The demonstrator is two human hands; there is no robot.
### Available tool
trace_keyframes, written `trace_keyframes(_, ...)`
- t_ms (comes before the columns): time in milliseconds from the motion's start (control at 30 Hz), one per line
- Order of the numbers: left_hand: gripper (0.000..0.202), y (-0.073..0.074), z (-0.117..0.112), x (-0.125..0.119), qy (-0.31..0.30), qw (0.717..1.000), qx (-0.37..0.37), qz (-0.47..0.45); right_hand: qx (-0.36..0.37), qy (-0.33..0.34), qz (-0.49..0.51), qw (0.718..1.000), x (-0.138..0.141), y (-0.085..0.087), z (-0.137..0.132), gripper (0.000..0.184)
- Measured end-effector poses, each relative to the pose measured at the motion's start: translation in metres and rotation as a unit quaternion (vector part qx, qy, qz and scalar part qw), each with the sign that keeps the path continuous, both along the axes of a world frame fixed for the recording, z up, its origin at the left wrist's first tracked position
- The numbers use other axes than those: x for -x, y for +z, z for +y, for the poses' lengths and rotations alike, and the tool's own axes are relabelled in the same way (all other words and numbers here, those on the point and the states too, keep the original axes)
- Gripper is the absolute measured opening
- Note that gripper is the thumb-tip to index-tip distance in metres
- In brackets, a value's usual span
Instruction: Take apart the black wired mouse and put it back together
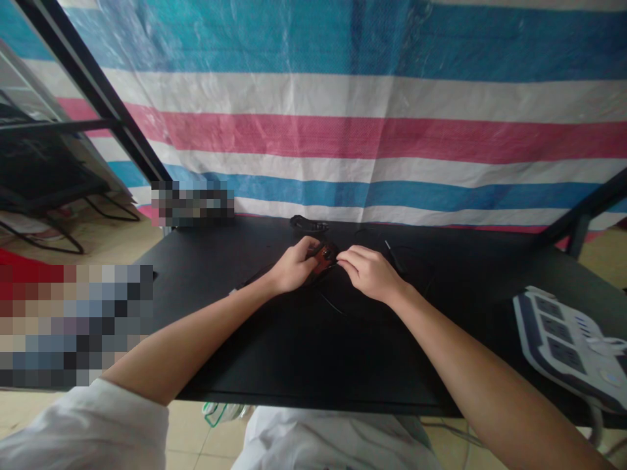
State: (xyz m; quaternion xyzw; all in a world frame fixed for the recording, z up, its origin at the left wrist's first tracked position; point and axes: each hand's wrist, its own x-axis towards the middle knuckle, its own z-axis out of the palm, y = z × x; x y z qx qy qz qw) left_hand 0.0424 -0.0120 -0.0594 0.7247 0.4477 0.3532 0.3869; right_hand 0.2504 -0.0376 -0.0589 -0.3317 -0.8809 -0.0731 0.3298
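Note:
My left hand (292,266) is curled around a small black and red device (324,258) on the black table (304,352), gripping it from the left. My right hand (371,273) meets it from the right, its fingers pinched together at the device's edge. What those fingertips hold is too small to make out. A thin black cable (329,301) trails from under the device toward me.
A white and dark blue power strip (568,343) lies at the table's right edge. A black coiled object (308,224) sits at the back by the striped tarpaulin (343,130). A thin dark stick (392,256) lies right of my hands. A black rack (44,176) stands left.

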Motion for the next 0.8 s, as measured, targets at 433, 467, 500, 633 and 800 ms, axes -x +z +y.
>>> trace_keyframes(433, 0.052, 0.006, -0.005, 0.0, -0.048, 0.998, -0.007, 0.039, 0.01, -0.01, -0.028, 1.0, -0.001, -0.001, 0.0, 0.019)
trace_keyframes(467, 0.051, 0.006, -0.005, 0.0, -0.05, 0.998, -0.008, 0.041, 0.008, -0.009, -0.027, 1.0, -0.001, -0.001, 0.0, 0.019)
trace_keyframes(500, 0.05, 0.006, -0.005, -0.001, -0.053, 0.998, -0.008, 0.043, 0.004, -0.005, -0.026, 1.0, -0.001, -0.001, 0.001, 0.019)
trace_keyframes(633, 0.047, 0.009, -0.005, 0.0, -0.048, 0.997, -0.016, 0.053, -0.006, 0.001, -0.02, 1.0, -0.001, 0.0, 0.001, 0.016)
trace_keyframes(800, 0.045, 0.015, -0.005, 0.002, -0.038, 0.996, -0.032, 0.076, -0.022, -0.027, -0.024, 0.999, 0.0, 0.002, 0.001, 0.008)
